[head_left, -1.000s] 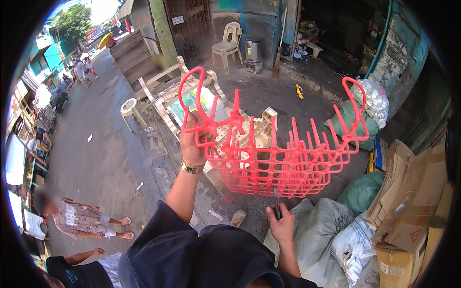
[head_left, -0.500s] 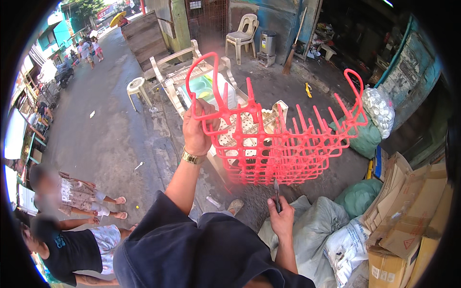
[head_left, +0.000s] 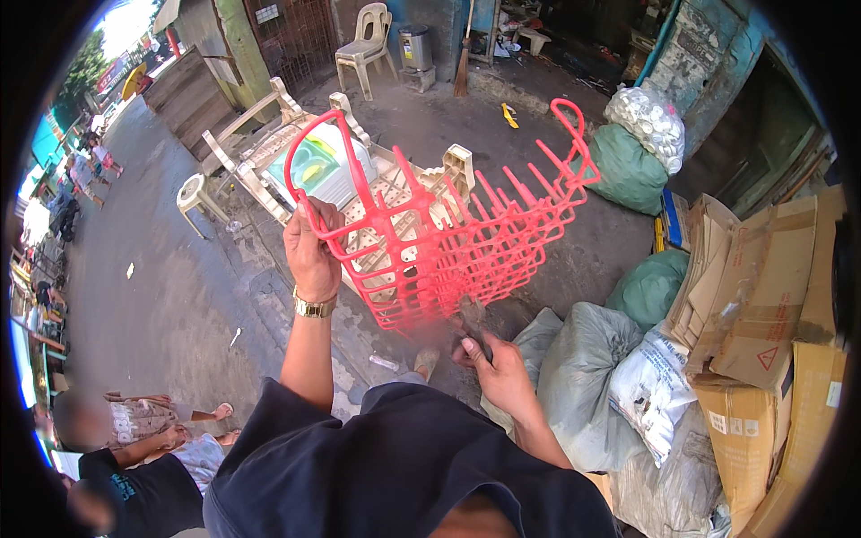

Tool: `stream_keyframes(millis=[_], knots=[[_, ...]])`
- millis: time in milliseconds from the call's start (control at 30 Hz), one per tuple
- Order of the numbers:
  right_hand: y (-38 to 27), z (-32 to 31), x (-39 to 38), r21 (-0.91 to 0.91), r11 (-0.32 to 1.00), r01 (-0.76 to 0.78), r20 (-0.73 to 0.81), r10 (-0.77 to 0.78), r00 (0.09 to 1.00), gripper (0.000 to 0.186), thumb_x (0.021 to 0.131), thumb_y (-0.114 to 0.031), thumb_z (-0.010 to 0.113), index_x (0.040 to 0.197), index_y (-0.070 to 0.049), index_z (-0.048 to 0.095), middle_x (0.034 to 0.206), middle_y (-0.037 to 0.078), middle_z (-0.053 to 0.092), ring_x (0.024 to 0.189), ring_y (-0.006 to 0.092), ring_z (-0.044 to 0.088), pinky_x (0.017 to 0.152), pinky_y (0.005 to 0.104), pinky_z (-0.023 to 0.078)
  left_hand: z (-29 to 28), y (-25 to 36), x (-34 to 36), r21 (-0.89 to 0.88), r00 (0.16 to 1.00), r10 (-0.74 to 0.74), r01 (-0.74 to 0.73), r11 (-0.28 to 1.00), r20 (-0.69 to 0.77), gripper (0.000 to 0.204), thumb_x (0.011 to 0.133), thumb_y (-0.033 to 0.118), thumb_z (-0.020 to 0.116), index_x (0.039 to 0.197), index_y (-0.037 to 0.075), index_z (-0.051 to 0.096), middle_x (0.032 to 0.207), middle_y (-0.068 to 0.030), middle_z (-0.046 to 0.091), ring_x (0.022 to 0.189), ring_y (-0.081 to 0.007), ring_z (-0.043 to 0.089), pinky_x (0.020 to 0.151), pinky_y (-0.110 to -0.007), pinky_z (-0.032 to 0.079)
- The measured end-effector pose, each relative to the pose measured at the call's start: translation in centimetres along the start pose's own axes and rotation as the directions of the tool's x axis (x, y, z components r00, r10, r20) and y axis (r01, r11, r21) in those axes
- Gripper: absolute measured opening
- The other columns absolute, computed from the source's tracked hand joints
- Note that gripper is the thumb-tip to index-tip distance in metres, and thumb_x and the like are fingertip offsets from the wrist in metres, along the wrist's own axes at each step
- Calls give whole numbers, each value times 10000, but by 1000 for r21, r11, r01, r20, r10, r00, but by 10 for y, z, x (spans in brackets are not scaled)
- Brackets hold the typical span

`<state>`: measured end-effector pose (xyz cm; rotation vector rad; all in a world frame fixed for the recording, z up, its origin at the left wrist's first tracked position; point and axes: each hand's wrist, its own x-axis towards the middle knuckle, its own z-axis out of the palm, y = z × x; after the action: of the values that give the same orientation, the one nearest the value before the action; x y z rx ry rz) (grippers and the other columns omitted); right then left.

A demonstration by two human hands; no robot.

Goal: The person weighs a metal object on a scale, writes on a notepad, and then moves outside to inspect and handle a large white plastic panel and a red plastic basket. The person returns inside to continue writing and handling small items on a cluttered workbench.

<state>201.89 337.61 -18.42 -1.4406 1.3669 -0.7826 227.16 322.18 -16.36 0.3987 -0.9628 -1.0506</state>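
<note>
At centre, a red lattice [head_left: 453, 260] is seemingly steadied by the clenched left hand [head_left: 314, 249]. A blurred tool [head_left: 473, 316] is clasped by the right hand [head_left: 495, 366].

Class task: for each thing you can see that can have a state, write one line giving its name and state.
Red plastic lattice rack: held up, tilted
Left hand: gripping the rack's left end
Right hand: closed on a grey hand tool, blurred
Beige plastic chair: upright
Round white plastic stool: upright
Grey cylindrical bin: upright
Long-handled brown broom: upright, bristles down
Clear plastic bag: filled with white pieces
</note>
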Motion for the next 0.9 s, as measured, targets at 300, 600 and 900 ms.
stream_keyframes(millis=[300,600,900], knots=[[3,4,12,24,998,61,-220,-54,974,449,1018,-328,491,1332,-8,523,1048,131,669,990,226,615,918,366,458,16,-10,-23,307,995,-70,44,951,74,381,1041,331,452,775,58,466,640,12,406,552,-79,318,507,-250,259],[5,9,13,158,986,48,-262,-5,965,477,906,-383,675,1177,3,601,933,169,686,890,260,659,807,371,495,31,-16,-41,365,983,-173,138,921,66,407,1040,349,453,766,49,482,600,26,376,526,-68,295,490,-250,248],[24,16,24,395,912,-111,-315,249,916,330,901,-310,718,920,15,665,703,3,584,644,81,510,602,281,430,31,-31,-55,412,976,-207,163,897,64,409,1015,406,507,842,47,600,671,78,482,591,-21,368,524,-212,304]])
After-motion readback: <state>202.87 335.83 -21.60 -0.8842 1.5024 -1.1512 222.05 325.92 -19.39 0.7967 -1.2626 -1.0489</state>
